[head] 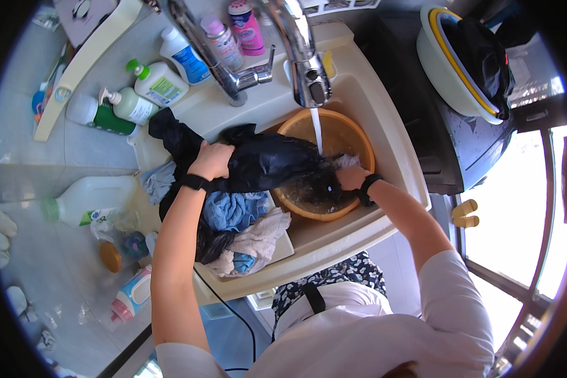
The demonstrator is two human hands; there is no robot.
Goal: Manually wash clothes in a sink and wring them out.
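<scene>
My left hand [212, 161] grips a black wet garment [274, 158] that stretches from the sink's left ledge into an orange plastic basin [325, 218]. In the basin my right hand [352, 177] is closed at the garment's wet end, its fingers partly hidden by water and cloth. A stream of water [317, 130] runs from the chrome faucet [313, 82] onto the cloth beside that hand. Below my left hand lie a blue towel [234, 210] and a beige towel [264, 234] in a heap. The basin stands inside a cream utility sink [382, 118].
Pump bottles [160, 85] and a pink bottle [246, 28] line the sink's back and left rim. A large white jug [97, 198] lies at the left. Stacked basins [446, 66] holding dark cloth rest on a black appliance [420, 104] at right. A black cord [236, 309] hangs below.
</scene>
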